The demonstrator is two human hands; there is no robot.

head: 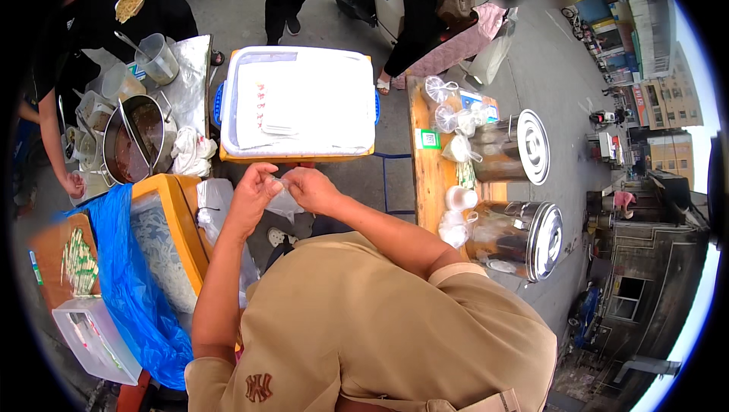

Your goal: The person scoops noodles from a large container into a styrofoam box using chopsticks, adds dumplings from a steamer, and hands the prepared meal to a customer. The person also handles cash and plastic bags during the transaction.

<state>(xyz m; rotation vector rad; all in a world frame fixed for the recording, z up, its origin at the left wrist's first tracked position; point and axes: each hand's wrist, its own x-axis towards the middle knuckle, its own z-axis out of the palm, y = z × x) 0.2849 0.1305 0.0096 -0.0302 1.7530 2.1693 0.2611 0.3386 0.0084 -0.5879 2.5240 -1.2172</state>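
A thin clear plastic bag [285, 204] hangs between my two hands, just in front of my chest. My left hand [253, 195] pinches its upper edge between thumb and fingers. From the other side, my right hand [314, 190] grips the edge with curled fingers. The bag looks limp; the finer finger contact is too small to make out. Just beyond my hands stands a white plastic tub [226, 127] with an overexposed white cover [324, 99] bearing red writing. Left of my forearm, an orange-yellow insulated box [176, 212] holds pale noodle-like strips [162, 247] under clear plastic.
A divided steel pot [166, 147] of reddish broth sits left, beside plastic jugs [156, 61]. Blue plastic sheeting [122, 275] drapes the box. At right, two lidded steel barrels [535, 147] adjoin a wooden board [421, 184] with bagged cups. People and a scooter [390, 10] stand ahead.
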